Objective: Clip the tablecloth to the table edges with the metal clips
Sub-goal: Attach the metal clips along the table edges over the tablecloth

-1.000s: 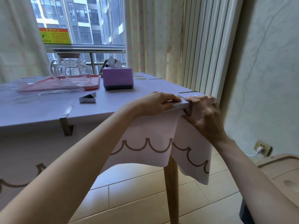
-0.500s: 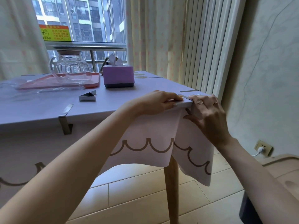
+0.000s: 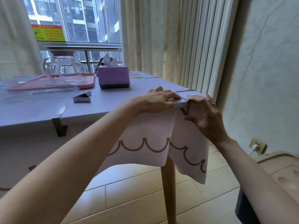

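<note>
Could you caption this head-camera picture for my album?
Left hand and right hand press a clip onto the tablecloth at a corner.

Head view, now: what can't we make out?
All head view.
The corner clip: mostly under the left hand and right hand; seating and grip unclear.
The tablecloth: left end cut off by the frame edge.
The yellow sign: text too blurred to read.

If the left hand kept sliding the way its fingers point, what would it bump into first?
Most likely the metal clip clamped at the corner, just past the fingertips of the left hand. The right hand holds that clip right behind it; depth is hard to judge.
</note>
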The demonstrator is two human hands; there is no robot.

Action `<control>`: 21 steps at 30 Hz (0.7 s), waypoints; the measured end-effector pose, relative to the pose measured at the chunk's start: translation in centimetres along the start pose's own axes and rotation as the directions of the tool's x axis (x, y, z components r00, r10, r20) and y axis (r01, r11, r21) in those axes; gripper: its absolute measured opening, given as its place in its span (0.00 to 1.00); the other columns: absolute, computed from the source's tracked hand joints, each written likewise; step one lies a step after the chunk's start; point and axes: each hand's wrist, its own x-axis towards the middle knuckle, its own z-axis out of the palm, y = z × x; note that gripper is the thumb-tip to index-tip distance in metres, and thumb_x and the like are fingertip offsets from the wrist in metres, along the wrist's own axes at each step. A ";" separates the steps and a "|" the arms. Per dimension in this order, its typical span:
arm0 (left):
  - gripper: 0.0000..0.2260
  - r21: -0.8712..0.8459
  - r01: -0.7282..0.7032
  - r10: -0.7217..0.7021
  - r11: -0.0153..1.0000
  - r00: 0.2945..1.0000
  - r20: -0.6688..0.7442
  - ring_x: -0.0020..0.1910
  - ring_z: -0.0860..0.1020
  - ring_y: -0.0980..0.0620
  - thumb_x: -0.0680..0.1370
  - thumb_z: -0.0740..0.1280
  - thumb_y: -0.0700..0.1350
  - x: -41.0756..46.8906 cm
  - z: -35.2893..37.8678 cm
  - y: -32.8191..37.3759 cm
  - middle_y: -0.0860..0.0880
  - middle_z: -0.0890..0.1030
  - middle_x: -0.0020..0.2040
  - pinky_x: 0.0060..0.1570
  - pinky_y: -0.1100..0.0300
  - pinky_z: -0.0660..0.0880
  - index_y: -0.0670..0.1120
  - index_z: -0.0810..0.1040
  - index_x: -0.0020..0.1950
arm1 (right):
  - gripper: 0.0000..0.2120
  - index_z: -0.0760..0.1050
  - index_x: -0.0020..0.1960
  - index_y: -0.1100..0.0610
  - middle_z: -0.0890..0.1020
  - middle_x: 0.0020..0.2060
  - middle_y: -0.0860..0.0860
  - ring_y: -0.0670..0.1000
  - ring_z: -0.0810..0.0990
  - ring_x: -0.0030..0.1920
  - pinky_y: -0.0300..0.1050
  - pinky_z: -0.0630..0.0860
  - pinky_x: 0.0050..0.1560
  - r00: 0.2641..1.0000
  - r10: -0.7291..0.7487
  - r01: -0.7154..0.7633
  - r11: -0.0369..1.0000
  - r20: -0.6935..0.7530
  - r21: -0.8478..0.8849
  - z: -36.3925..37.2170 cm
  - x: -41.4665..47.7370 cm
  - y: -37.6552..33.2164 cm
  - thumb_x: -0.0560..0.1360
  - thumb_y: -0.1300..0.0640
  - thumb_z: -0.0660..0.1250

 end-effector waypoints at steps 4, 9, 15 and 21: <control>0.19 0.012 -0.003 0.003 1.000 1.000 0.003 0.64 0.61 0.51 0.81 0.53 0.47 0.1 -0.2 0.3 0.51 0.67 0.71 0.65 0.53 0.55 0.54 0.62 0.73 | 0.24 0.73 0.60 0.61 0.78 0.59 0.54 0.54 0.73 0.63 0.62 0.64 0.68 0.999 -0.028 0.028 1.000 -0.035 0.013 0.2 0.1 0.0 0.66 0.58 0.74; 0.19 0.047 -0.011 0.011 0.999 1.000 -0.013 0.64 0.61 0.50 0.81 0.52 0.47 0.4 0.0 0.1 0.50 0.67 0.70 0.64 0.53 0.56 0.54 0.61 0.73 | 0.23 0.74 0.60 0.61 0.79 0.59 0.53 0.51 0.73 0.63 0.62 0.65 0.68 0.997 -0.056 0.056 0.998 -0.044 0.001 0.0 0.1 -0.1 0.66 0.61 0.74; 0.19 0.055 -0.020 0.022 0.998 0.999 -0.043 0.64 0.61 0.50 0.81 0.53 0.48 0.6 0.4 0.1 0.51 0.67 0.70 0.63 0.52 0.56 0.53 0.63 0.72 | 0.26 0.75 0.60 0.60 0.80 0.57 0.53 0.53 0.73 0.61 0.62 0.69 0.64 0.997 0.007 -0.013 0.998 -0.082 -0.068 0.2 0.3 -1.1 0.63 0.70 0.73; 0.18 -0.228 -0.019 -0.046 0.974 0.960 -0.277 0.62 0.72 0.51 0.81 0.57 0.50 0.3 0.7 0.3 0.47 0.69 0.69 0.57 0.61 0.65 0.44 0.66 0.69 | 0.31 0.67 0.67 0.56 0.78 0.60 0.51 0.54 0.71 0.63 0.58 0.70 0.65 0.996 0.081 -0.084 0.994 -0.040 -0.069 0.4 0.1 -0.9 0.67 0.49 0.72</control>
